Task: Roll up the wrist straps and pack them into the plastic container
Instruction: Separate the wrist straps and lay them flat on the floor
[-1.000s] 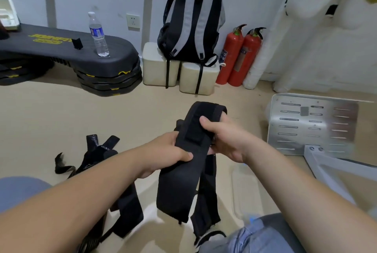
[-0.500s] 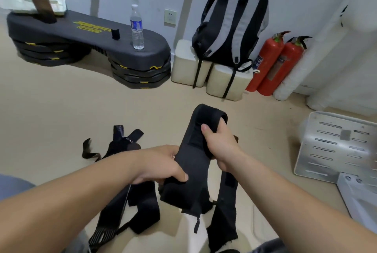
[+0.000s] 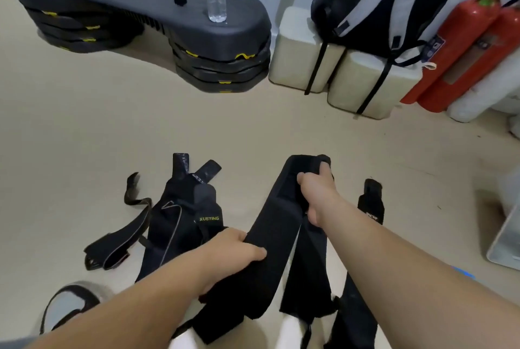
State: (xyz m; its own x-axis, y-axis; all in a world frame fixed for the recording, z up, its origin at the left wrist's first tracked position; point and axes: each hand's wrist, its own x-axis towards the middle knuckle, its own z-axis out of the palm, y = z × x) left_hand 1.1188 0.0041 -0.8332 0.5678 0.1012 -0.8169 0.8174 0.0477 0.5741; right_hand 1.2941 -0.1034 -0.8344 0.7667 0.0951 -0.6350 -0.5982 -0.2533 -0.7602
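My left forearm point(image 3: 135, 301) and right forearm point(image 3: 382, 258) are bare as far as I can see, the left grip point(image 3: 236, 250) and right grip point(image 3: 318, 194) too. Lower left, my black shoe point(image 3: 67, 306) has a pale grey toe.

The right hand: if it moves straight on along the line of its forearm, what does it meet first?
The right hand grips the black strap; beyond that lies bare floor, then probably the stacked black platform, though depth is unclear.
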